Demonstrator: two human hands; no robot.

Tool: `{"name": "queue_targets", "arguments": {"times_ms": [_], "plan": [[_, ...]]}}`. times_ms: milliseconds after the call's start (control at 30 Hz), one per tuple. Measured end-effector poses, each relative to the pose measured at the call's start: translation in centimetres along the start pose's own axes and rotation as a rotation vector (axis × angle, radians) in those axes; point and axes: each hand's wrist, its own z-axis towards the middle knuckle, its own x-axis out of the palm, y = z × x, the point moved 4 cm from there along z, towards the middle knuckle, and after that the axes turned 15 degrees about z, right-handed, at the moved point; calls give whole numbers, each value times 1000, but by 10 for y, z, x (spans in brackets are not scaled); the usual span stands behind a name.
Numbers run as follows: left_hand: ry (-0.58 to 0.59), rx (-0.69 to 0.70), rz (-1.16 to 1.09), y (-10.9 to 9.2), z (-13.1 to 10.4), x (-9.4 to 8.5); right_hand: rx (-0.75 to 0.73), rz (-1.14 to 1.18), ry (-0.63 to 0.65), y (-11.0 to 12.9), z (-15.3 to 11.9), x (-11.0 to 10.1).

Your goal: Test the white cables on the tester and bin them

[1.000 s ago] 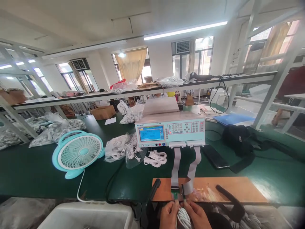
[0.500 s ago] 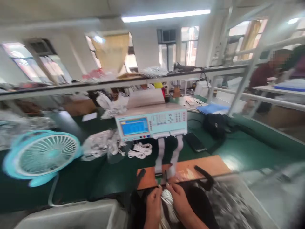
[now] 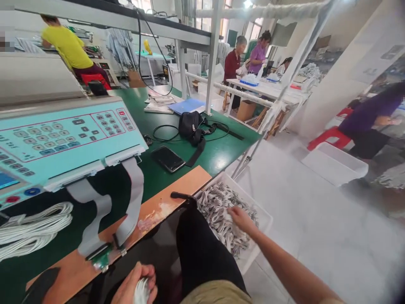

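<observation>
My left hand, low in the view, is closed around a coiled white cable bundle. Just beyond it, a small green connector board sits at the edge of the orange board, with two flat grey ribbon cables running up to a turquoise tester. To the right, my right hand reaches over a white bin full of tied grey-white cable bundles. Its fingers are curled together on a cable bundle at the top of the pile; their tips are partly blurred.
A white cable coil lies left, before the tester. On the green table are a black phone, a black pouch and a blue folder. A metal frame post rises behind. Co-workers sit and stand farther back.
The view has swung right and closer. My right hand has left the connectors and moved right to the bin. My left hand has drawn back from the connector board, still gripping a cable bundle.
</observation>
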Motion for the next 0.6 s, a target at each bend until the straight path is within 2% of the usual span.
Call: {"name": "queue_targets", "arguments": {"times_ms": [33, 67, 100, 167, 267, 333, 433, 533, 600], "plan": [[19, 2, -53, -2, -2, 8, -19, -13, -17, -3, 0, -11], [44, 30, -104, -5, -3, 17, -37, -22, -13, -6, -2, -13], [93, 58, -137, -9, -5, 27, -48, -16, 33, -10, -7, -5], [141, 83, -175, -16, -5, 46, 24, 79, 272, -15, -26, 33], [104, 146, -169, -22, -1, 63, 342, 384, 771, -15, -74, 111], [46, 218, -79, -24, -1, 65, 486, 565, 915, -7, -99, 151], [-108, 426, 233, -28, -9, 50, 530, 685, 903, -1, -107, 182], [-300, 709, 586, -32, -26, 24, 565, 738, 809, -3, -103, 188], [-341, 838, 777, -29, -39, 10, 558, 783, 747, -4, -100, 189]]}}
